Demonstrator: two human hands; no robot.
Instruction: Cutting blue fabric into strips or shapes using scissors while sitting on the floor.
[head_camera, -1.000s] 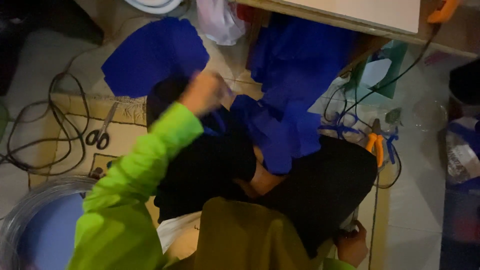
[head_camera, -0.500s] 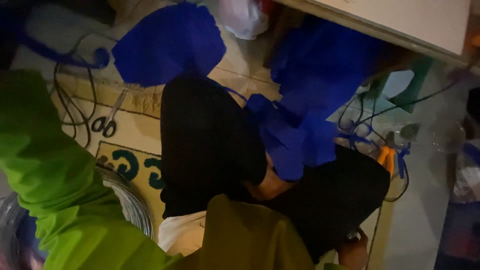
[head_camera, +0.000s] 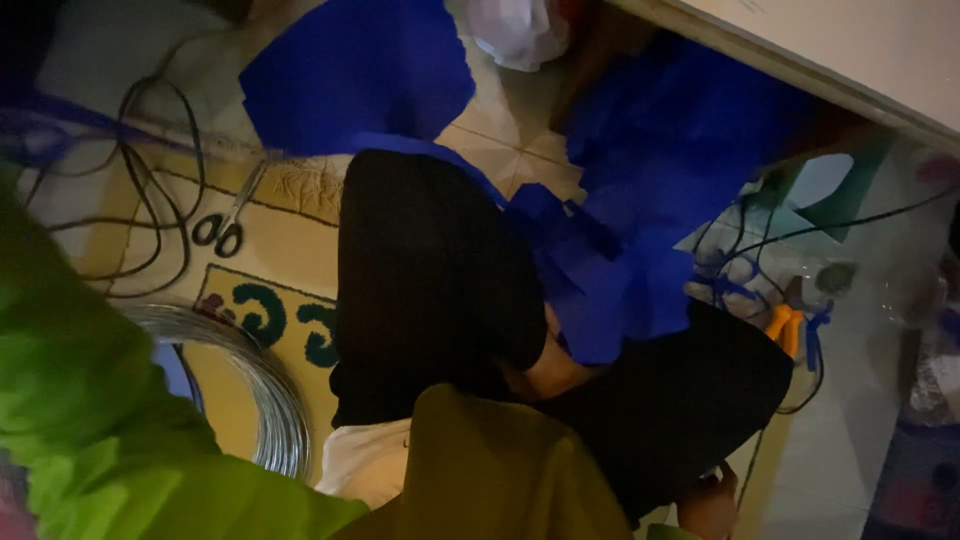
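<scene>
Seated, with blue cloth across your lap and scissors beside it, keep both hands visible: right hand barely shows, grip indeterminable; left is out of frame.

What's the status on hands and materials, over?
Left hand out of frame, only green sleeve showing. Right hand low by knee, grip unclear. Blue fabric across lap; scissors on mat.

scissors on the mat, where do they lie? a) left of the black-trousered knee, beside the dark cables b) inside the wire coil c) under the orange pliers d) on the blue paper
a: the scissors lie on the beige mat, left of the knee and next to the dark cables, apart from the wire coil below them.
</scene>
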